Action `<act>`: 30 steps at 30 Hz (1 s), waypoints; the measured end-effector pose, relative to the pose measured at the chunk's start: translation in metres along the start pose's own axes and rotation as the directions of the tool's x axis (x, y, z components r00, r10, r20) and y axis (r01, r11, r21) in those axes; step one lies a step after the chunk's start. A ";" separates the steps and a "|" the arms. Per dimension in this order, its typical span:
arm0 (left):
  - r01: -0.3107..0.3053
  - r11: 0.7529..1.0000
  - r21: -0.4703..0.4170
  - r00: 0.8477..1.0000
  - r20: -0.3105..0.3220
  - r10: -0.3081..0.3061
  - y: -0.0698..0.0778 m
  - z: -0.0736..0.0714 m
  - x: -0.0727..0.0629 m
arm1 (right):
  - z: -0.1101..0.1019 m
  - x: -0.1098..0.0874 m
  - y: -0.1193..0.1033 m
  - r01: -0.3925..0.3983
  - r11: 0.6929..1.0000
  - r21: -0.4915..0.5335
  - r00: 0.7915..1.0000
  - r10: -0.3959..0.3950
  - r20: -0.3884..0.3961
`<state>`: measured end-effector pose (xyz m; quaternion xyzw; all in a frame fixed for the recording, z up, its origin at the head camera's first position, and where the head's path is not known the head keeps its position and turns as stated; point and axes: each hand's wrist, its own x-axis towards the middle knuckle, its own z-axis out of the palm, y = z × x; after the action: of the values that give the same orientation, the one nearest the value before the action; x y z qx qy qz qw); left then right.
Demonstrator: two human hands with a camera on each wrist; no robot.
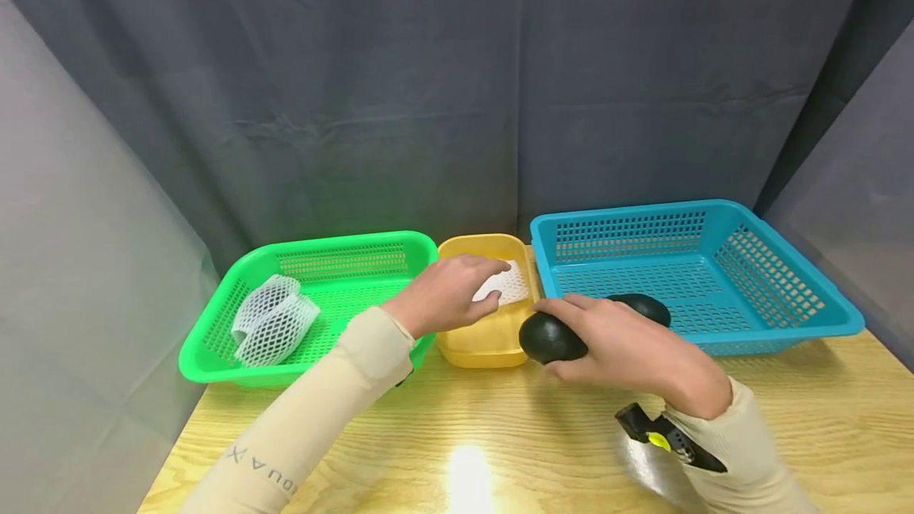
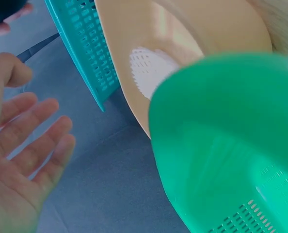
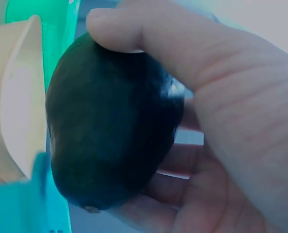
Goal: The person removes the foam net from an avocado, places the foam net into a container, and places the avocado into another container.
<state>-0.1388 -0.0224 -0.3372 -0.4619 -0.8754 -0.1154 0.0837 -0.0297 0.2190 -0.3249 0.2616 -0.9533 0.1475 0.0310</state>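
Observation:
A dark avocado (image 3: 110, 121) is gripped in my right hand (image 1: 621, 343), thumb on one side and fingers round the other, in front of the blue basket's near left corner. My left hand (image 1: 450, 292) hovers over the yellow container (image 1: 485, 339), fingers spread and relaxed, holding nothing. Inside that container lies a white foam net sleeve (image 1: 508, 284), partly covered by the left hand in the head view. Another dark avocado (image 1: 646, 308) sits in the blue basket (image 1: 785, 324), partly hidden behind my right hand.
On the left stands a green basket (image 1: 314, 244) with two white foam net sleeves (image 1: 278, 331) in it. The yellow container stands between the two baskets on a wooden table (image 1: 543, 450). A dark grey curtain (image 1: 457, 86) hangs behind them.

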 end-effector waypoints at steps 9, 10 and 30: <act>-0.029 0.999 -0.029 0.999 -0.016 0.028 0.005 0.002 0.002 | -0.009 -0.003 0.016 -0.037 0.998 0.043 0.999 0.038 -0.032; -0.029 0.999 -0.034 0.999 -0.018 0.029 0.006 0.002 0.002 | -0.010 -0.003 0.018 -0.043 0.998 0.047 0.999 0.045 -0.032; -0.029 0.977 -0.212 0.999 -0.033 0.022 0.028 0.007 0.012 | -0.021 -0.010 0.058 -0.159 0.985 0.070 0.985 0.163 -0.055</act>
<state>-0.1227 0.0041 -0.3378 -0.4774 -0.8508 -0.2142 0.0489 -0.0509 0.2771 -0.3218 0.1800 -0.9646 0.1884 0.0394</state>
